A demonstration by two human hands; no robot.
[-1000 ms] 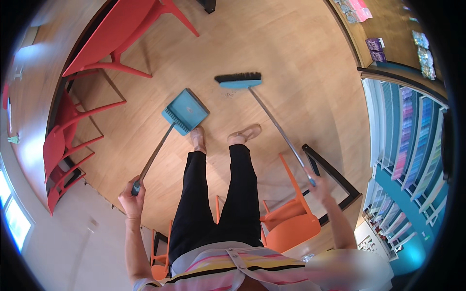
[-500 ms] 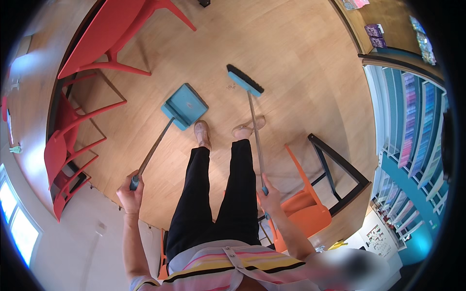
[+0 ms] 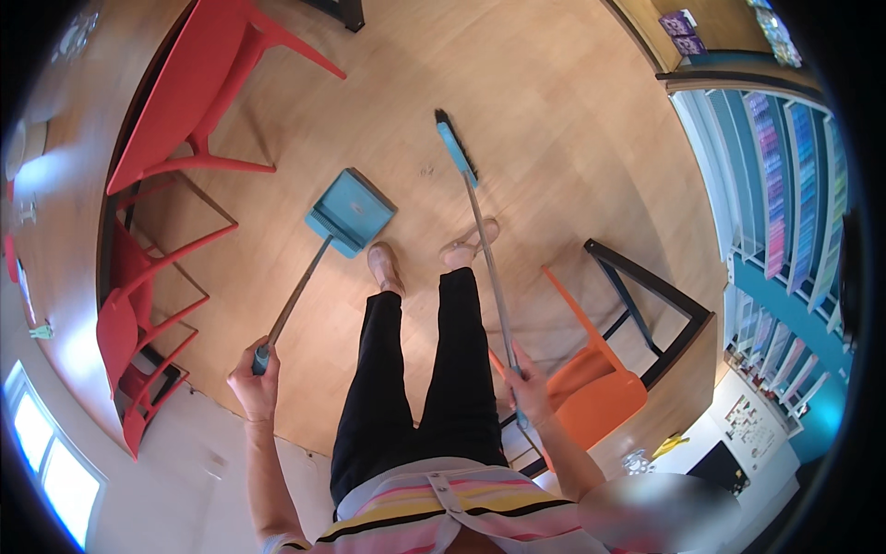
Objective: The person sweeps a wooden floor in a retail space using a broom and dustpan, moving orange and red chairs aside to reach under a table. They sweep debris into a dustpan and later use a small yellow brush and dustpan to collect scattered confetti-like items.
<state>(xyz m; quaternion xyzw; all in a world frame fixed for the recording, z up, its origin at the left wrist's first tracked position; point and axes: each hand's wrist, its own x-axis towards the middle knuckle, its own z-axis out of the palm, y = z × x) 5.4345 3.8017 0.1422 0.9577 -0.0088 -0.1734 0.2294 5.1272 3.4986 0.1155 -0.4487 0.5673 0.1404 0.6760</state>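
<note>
My left hand (image 3: 254, 382) is closed round the grip of a long-handled blue dustpan (image 3: 355, 208), whose pan lies on the wooden floor ahead of my left foot. A little pale debris shows inside the pan. In my right hand (image 3: 530, 388) I hold the long grey handle of a broom (image 3: 456, 150). Its blue head with dark bristles rests on the floor, right of the dustpan and apart from it. A small patch of debris (image 3: 426, 171) lies on the floor between the two.
Red chairs (image 3: 185, 102) line a long table (image 3: 69, 240) on the left. An orange chair (image 3: 598, 397) and a black-legged table (image 3: 660, 342) stand close at my right. Shelves of colourful small goods (image 3: 771, 185) rise at the far right.
The broom head has turned from slanting across the floor to nearly lengthwise and shifted slightly left. The dustpan has barely moved. My view has shifted a little.
</note>
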